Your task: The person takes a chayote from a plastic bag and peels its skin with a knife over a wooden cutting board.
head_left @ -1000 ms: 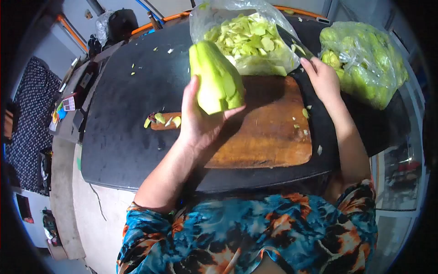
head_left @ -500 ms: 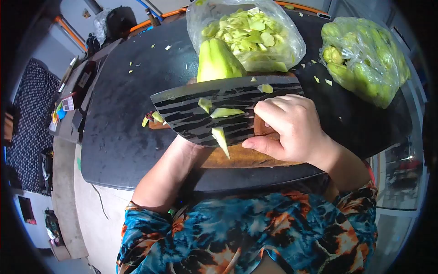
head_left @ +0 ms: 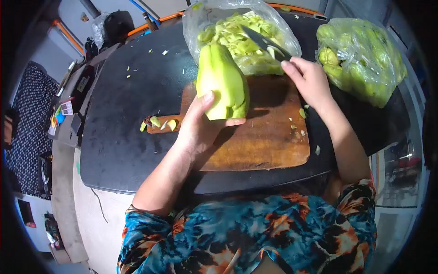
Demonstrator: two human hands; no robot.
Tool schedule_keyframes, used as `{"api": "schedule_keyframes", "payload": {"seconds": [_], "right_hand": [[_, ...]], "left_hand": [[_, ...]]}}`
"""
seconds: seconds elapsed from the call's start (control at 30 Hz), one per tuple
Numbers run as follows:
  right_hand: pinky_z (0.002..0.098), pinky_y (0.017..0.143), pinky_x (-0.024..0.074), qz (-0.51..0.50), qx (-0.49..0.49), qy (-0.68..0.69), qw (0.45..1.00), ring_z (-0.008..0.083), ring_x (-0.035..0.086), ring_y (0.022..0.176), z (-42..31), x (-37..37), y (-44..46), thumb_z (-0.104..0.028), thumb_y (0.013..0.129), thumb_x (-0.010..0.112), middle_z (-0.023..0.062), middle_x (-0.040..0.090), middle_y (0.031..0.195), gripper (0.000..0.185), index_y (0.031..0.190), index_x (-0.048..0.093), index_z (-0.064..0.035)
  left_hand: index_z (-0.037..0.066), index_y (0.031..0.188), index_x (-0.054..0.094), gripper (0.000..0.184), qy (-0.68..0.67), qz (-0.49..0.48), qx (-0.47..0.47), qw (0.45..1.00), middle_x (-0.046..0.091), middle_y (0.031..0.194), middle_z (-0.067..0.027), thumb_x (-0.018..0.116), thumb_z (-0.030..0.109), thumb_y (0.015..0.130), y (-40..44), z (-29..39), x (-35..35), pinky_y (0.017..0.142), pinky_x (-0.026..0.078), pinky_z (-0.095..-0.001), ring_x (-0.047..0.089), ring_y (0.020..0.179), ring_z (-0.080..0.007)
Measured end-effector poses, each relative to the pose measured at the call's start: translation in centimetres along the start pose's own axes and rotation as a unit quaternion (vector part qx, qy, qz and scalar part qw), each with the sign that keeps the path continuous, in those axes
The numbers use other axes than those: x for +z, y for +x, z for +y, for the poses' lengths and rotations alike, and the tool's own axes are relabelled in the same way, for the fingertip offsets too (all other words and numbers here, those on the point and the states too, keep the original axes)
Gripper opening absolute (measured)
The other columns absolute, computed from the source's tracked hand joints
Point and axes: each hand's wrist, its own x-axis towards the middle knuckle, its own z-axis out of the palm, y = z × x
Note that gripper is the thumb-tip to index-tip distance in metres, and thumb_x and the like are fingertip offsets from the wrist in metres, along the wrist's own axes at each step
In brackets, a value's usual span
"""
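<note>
A partly peeled green chayote (head_left: pixel 223 84) stands upright in my left hand (head_left: pixel 195 125), whose thumb and fingers wrap round its lower end. The fruit is held over the wooden cutting board (head_left: pixel 264 141). My right hand (head_left: pixel 310 82) grips a dark-bladed knife (head_left: pixel 264 43) by its handle, which is mostly hidden in the fist. The blade points up and left over an open clear plastic bag (head_left: pixel 292 34) with pale green slices and peelings (head_left: pixel 230 34) in it. Several scraps (head_left: pixel 157 122) lie on the board's handle.
A tied clear bag of whole chayotes (head_left: pixel 362 61) stands at the right of the dark table (head_left: pixel 123 123). Small bits of peel are scattered at the board's right edge and on the table. A cluttered side bench (head_left: pixel 77 96) stands at the left.
The knife has swung from broad side up across the board to over the slice bag, with my right hand moving up and right. The chayote and my left hand are now uncovered.
</note>
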Motion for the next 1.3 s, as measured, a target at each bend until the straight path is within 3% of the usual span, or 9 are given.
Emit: {"api": "schedule_keyframes", "payload": {"seconds": [0.3, 0.53, 0.6, 0.67, 0.77, 0.9, 1.1, 1.2, 1.3], "right_hand": [[0.0319, 0.048, 0.0419, -0.006, -0.335, 0.113, 0.935, 0.0225, 0.054, 0.048, -10.6, -1.1, -4.7, -0.058, 0.071, 0.075, 0.0021, 0.049, 0.053, 0.056, 0.057, 0.047, -0.0111], [0.0373, 0.051, 0.0457, 0.010, -0.335, 0.014, 0.942, 0.0260, 0.058, 0.051, -10.3, -0.5, -4.2, -0.066, 0.077, 0.063, 0.0056, 0.053, 0.054, 0.057, 0.060, 0.051, -0.0125], [0.0423, 0.061, 0.0514, 0.027, -0.066, -0.025, 0.997, 0.0329, 0.066, 0.067, -6.1, 0.4, 0.4, -0.064, 0.083, 0.056, 0.0130, 0.066, 0.070, 0.058, 0.071, 0.065, -0.0080], [0.0432, 0.065, 0.0525, 0.021, 0.044, -0.127, 0.991, 0.0348, 0.067, 0.075, 3.0, 1.0, 6.1, -0.069, 0.087, 0.045, 0.0170, 0.067, 0.072, 0.067, 0.078, 0.070, -0.0070], [0.0414, 0.061, 0.0454, 0.017, 0.050, -0.096, 0.994, 0.0356, 0.060, 0.063, 3.2, 0.6, 5.3, -0.060, 0.092, 0.049, 0.0182, 0.059, 0.064, 0.062, 0.078, 0.067, -0.0020], [0.0395, 0.062, 0.0467, -0.007, 0.009, -0.044, 0.999, 0.0348, 0.061, 0.064, -0.2, 0.8, 3.2, -0.067, 0.088, 0.047, 0.0153, 0.058, 0.059, 0.067, 0.072, 0.066, -0.0052], [0.0329, 0.051, 0.0364, -0.030, -0.032, 0.174, 0.984, 0.0163, 0.035, 0.052, -4.5, -0.7, -0.8, -0.047, 0.092, 0.059, 0.0115, 0.042, 0.053, 0.053, 0.070, 0.055, 0.0011], [0.0329, 0.049, 0.0377, -0.012, -0.110, 0.186, 0.976, 0.0193, 0.046, 0.048, -5.8, -0.4, -3.2, -0.044, 0.088, 0.065, 0.0109, 0.046, 0.052, 0.047, 0.072, 0.057, -0.0010], [0.0350, 0.047, 0.0419, -0.011, -0.202, 0.097, 0.975, 0.0247, 0.058, 0.051, -7.5, -0.6, -5.3, -0.053, 0.081, 0.069, 0.0074, 0.053, 0.054, 0.051, 0.065, 0.052, -0.0067]], "left_hand": [[0.006, 0.133, 0.046, 0.064, -0.108, -0.029, -0.032, 0.993, 0.056, 0.125, -0.0130, 0.062, 0.045, 0.084, -0.2, 0.3, 0.3, 0.096, 0.047, -0.0466, 0.055, 0.114, -0.0286], [0.005, 0.131, 0.048, 0.071, -0.056, 0.032, -0.043, 0.997, 0.058, 0.119, -0.0130, 0.060, 0.051, 0.079, -1.1, 0.1, 0.6, 0.097, 0.044, -0.0450, 0.056, 0.111, -0.0304], [0.006, 0.133, 0.046, 0.072, -0.058, 0.004, -0.021, 0.998, 0.057, 0.120, -0.0118, 0.066, 0.046, 0.077, -1.2, 0.0, 0.7, 0.095, 0.045, -0.0410, 0.056, 0.111, -0.0276], [0.007, 0.134, 0.043, 0.074, -0.114, -0.024, -0.014, 0.993, 0.055, 0.122, -0.0119, 0.071, 0.040, 0.075, -1.7, -0.3, 1.4, 0.094, 0.046, -0.0394, 0.054, 0.112, -0.0261], [0.006, 0.131, 0.047, 0.076, -0.139, 0.034, -0.013, 0.990, 0.057, 0.122, -0.0133, 0.063, 0.053, 0.074, -0.7, -1.1, 1.0, 0.091, 0.045, -0.0460, 0.056, 0.109, -0.0306], [0.007, 0.133, 0.047, 0.073, -0.048, 0.007, 0.001, 0.999, 0.055, 0.126, -0.0126, 0.059, 0.055, 0.079, 0.3, -0.7, -0.5, 0.093, 0.045, -0.0459, 0.053, 0.116, -0.0276], [0.008, 0.135, 0.046, 0.063, -0.141, 0.009, 0.013, 0.990, 0.054, 0.127, -0.0123, 0.050, 0.051, 0.089, 0.8, -0.3, -0.6, 0.092, 0.049, -0.0449, 0.054, 0.117, -0.0268], [0.009, 0.135, 0.045, 0.060, -0.134, -0.008, -0.006, 0.991, 0.053, 0.130, -0.0124, 0.045, 0.052, 0.094, 0.7, -0.1, -0.7, 0.098, 0.047, -0.0468, 0.053, 0.118, -0.0284], [0.004, 0.130, 0.048, 0.059, -0.272, -0.018, -0.039, 0.961, 0.057, 0.124, -0.0134, 0.056, 0.046, 0.089, 0.5, -1.0, -1.8, 0.099, 0.047, -0.0449, 0.056, 0.115, -0.0273]]}}
